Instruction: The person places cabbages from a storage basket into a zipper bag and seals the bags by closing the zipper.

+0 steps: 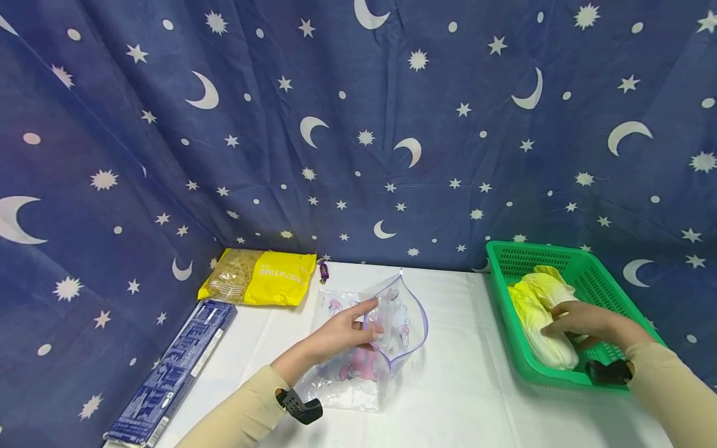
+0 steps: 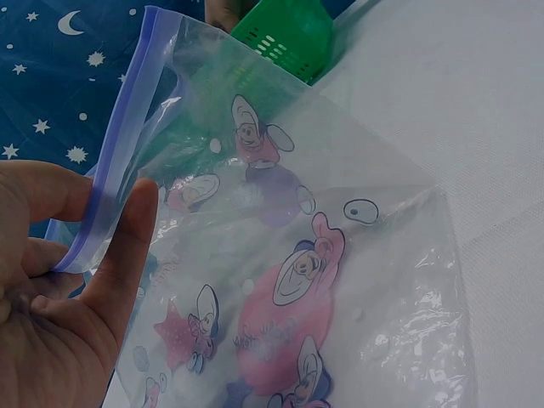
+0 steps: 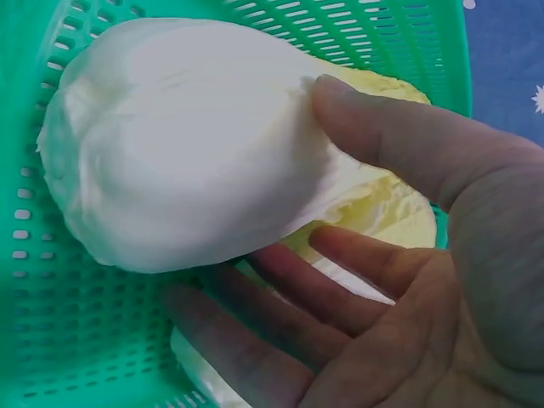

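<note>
My left hand (image 1: pixel 350 330) pinches the purple zip rim of a clear zip bag (image 2: pixel 280 297) printed with pink cartoon figures. The mouth of the bag gapes toward the right in the head view, and its body lies over the white table. In the right wrist view, my right hand (image 3: pixel 374 280) reaches into the green basket (image 1: pixel 518 354) beside a napa cabbage (image 3: pixel 187 144). Its thumb lies at the cabbage's upper side, while the other fingers extend loosely along the lower edge. A second napa cabbage (image 1: pixel 551 289) is partly hidden.
A yellow pasta bag (image 1: pixel 282 277) lies at the back left, with a small purple wrapped candy (image 1: pixel 323 271) beside it. Along the left edge stretches a long blue box (image 1: pixel 173 373). A star-patterned curtain (image 1: pixel 358 155) hangs behind the table (image 1: pixel 454 398).
</note>
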